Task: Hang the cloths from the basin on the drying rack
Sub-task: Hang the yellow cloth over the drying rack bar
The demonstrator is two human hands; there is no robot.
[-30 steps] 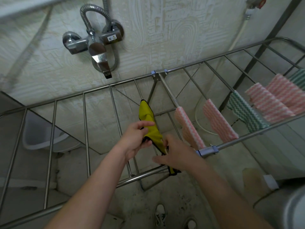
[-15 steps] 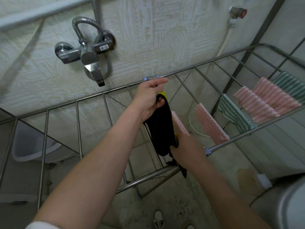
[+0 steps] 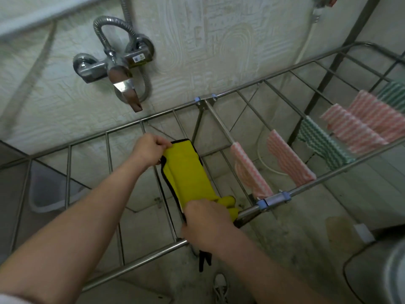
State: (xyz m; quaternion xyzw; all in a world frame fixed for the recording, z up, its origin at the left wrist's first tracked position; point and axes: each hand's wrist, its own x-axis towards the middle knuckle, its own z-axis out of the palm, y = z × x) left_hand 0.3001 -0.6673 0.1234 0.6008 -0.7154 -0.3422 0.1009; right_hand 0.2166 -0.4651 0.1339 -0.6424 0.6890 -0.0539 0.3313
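Your left hand (image 3: 151, 149) pinches the far edge and your right hand (image 3: 206, 223) grips the near end of the yellow cloth (image 3: 186, 172), stretched along the drying rack (image 3: 135, 262) rods; it looks soft, light and limp, so hold it by the corners.

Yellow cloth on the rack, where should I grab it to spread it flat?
Pinch its far and near ends from above. The yellow cloth lies lengthwise over the drying rack: flat at the far end, which the left hand pinches, bunched at the near end, which the right hand grips, so probably pull there.
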